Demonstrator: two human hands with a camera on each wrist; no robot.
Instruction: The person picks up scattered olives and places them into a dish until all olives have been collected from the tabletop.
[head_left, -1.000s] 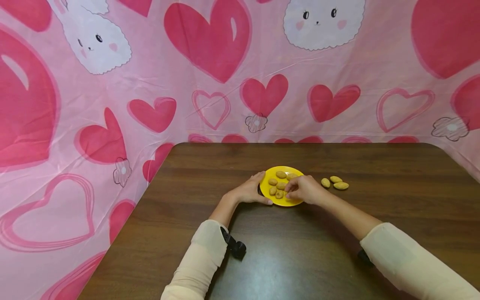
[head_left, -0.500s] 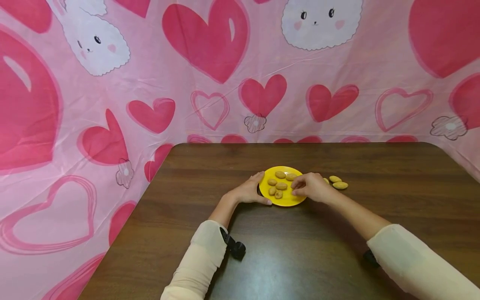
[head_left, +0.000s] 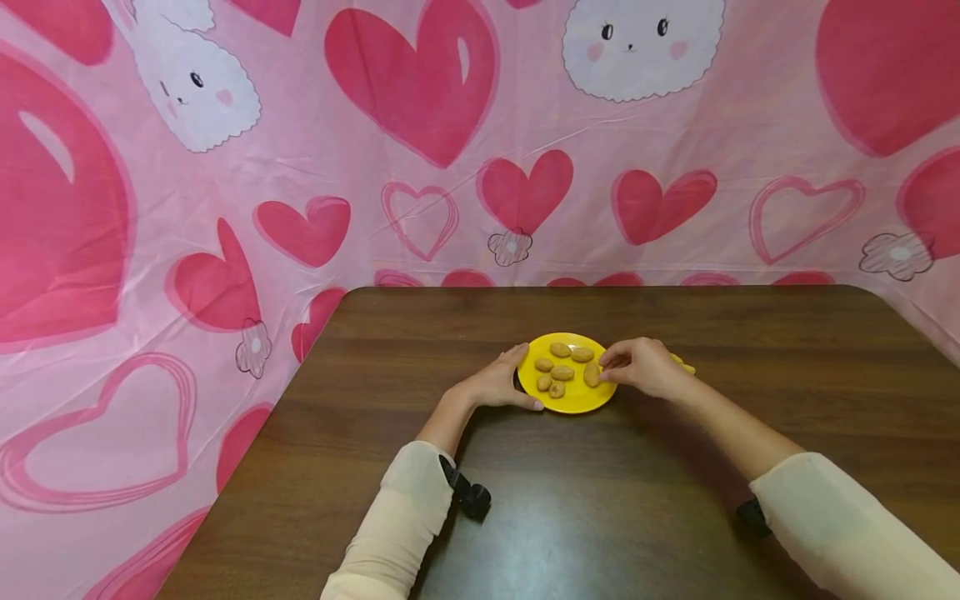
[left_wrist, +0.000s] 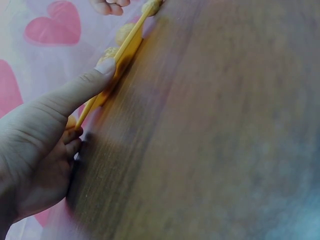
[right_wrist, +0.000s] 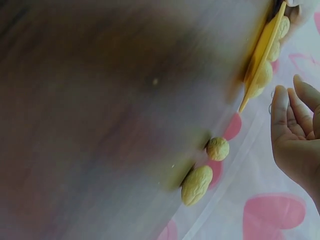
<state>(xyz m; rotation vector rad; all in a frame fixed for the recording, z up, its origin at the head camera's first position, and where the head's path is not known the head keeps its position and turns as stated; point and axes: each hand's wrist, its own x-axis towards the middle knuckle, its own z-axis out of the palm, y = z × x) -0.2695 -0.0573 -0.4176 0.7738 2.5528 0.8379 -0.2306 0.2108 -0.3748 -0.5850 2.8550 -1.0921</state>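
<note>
Right hand (head_left: 641,367) at right side of plate (head_left: 573,402). Rightmost piece (head_left: 592,376) on plate lies just left of right hand's fingers; long axis runs roughly near-far, across the fingers' leftward line. Right hand clearly the nearer of the two. Its fingers: parted from thumb, gently bent, nothing held. Fingertips all but meet the piece in head view; right-wrist view shows a gap between fingers and plate, so no contact evident.

Left hand (head_left: 491,379) holds plate at left rim: thumb at near-left edge, other fingers at far-left.

Plate: yellow, round, flat on desk (head_left: 780,333). Contents: seven tan oval pieces. Six others (head_left: 562,373) sit left and far of the rightmost piece, all inside rim.

Outside plate: loose pieces (right_wrist: 196,185) on desk, right of plate, largely behind right hand in head view. Right-wrist view shows two; exact count uncertain.
</note>
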